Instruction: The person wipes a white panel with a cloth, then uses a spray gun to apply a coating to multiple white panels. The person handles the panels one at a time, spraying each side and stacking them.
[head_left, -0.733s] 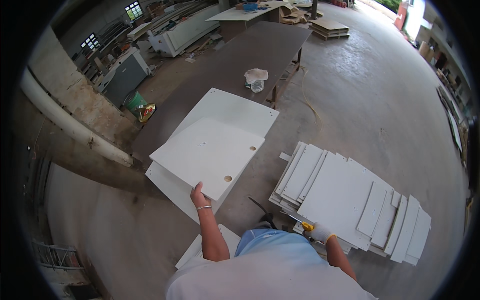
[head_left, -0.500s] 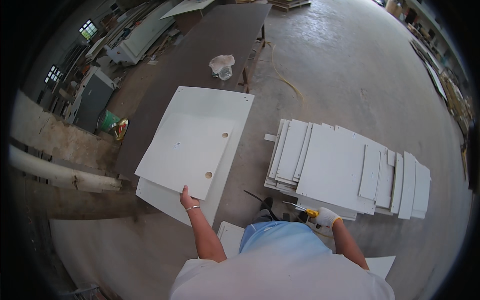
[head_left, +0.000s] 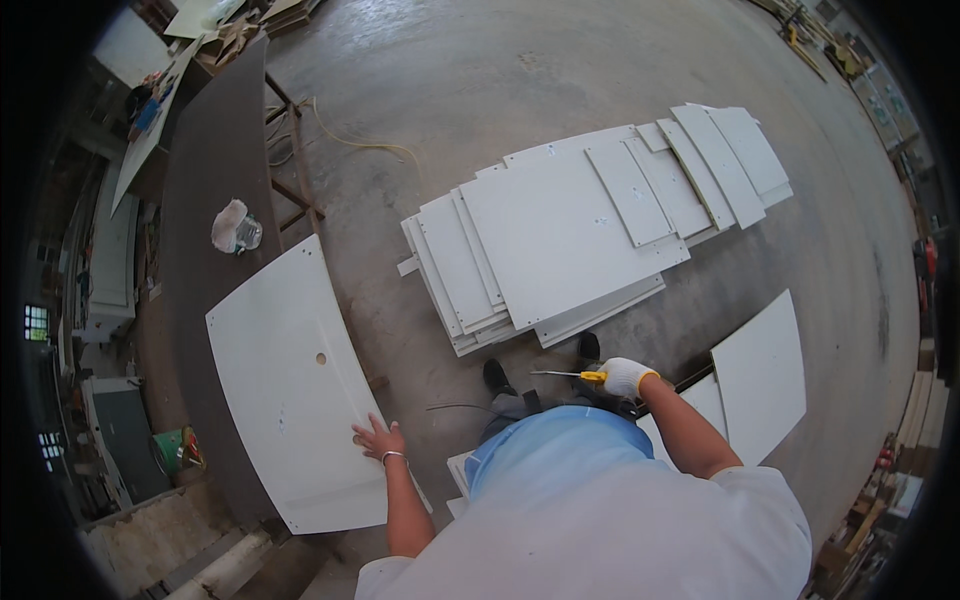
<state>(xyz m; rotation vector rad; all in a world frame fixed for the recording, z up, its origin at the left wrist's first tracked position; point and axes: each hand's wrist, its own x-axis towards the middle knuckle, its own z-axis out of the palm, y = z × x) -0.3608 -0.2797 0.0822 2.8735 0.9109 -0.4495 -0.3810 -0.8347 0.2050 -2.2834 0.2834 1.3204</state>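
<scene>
My bare left hand (head_left: 380, 438), a bracelet at its wrist, rests with spread fingers on the near right part of a white panel (head_left: 270, 400). That panel lies on a long dark brown table (head_left: 215, 170) and has a round hole (head_left: 321, 358) and small corner holes. My fingers partly cover the area where a second round hole sits. In a white knit glove, my right hand (head_left: 626, 378) is closed round the yellow handle of a tool with a long thin metal shaft (head_left: 560, 373). Held in front of my body, its shaft points left; its exact kind is unclear.
A wide stack of white panels (head_left: 570, 220) stands ahead of my feet. More white panels (head_left: 765, 380) lean or lie to my right. A crumpled clear plastic bag (head_left: 236, 228) sits on the table. A yellow hose (head_left: 370, 145) runs over the floor, and a green can (head_left: 172, 450) stands beyond the table.
The view has swung right. My left hand has gone from gripping the upper panel's near edge to lying spread on it. The upper panel now sits nearly flush over the lower one.
</scene>
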